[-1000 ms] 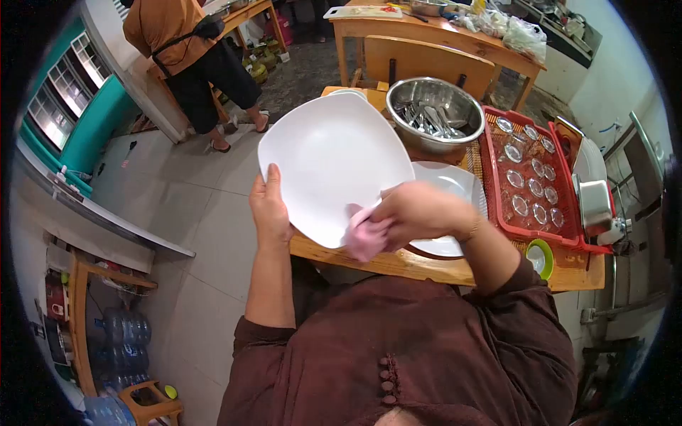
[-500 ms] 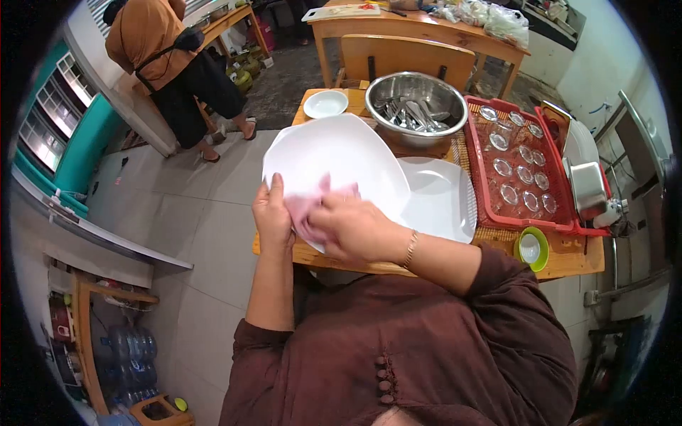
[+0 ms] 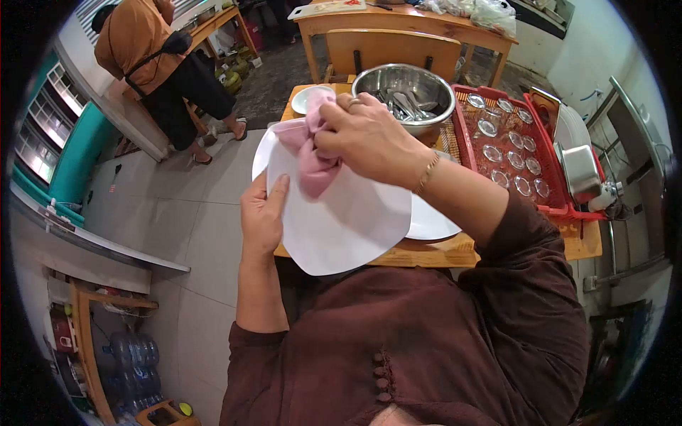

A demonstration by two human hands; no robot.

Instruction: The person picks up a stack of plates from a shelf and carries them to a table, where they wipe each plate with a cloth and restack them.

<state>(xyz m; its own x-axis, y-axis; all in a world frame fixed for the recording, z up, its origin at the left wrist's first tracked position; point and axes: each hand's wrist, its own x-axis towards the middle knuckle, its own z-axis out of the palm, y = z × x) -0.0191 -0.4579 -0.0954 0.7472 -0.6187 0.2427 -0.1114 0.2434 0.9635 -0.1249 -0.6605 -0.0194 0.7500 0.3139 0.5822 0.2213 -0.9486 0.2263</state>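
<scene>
My left hand (image 3: 263, 219) grips the left edge of a white, rounded-square plate (image 3: 352, 227), thumb on top and fingers underneath. The plate is held up and tilted over the table's front edge. In my right hand (image 3: 369, 138) a pink cloth (image 3: 317, 170) is bunched, pressed against the far part of the plate. Another white plate (image 3: 432, 220) lies on the table, partly hidden by the held plate and my right arm. Beyond my right hand stands a steel bowl (image 3: 433, 126) of cutlery. A small white bowl (image 3: 301, 101) sits at its left, partly covered by the cloth.
A red basket (image 3: 463, 138) with several upturned glasses (image 3: 492, 153) stands on the wooden table (image 3: 451, 255) at right. Beside it are a steel container (image 3: 579, 170) and stacked plates. A chair (image 3: 394, 51) is behind. Another person (image 3: 145, 50) stands at the far left.
My right hand has moved the pink cloth from the plate's near left side to its far edge. The plate has turned and tilted in my left hand, its near corner now lower.
</scene>
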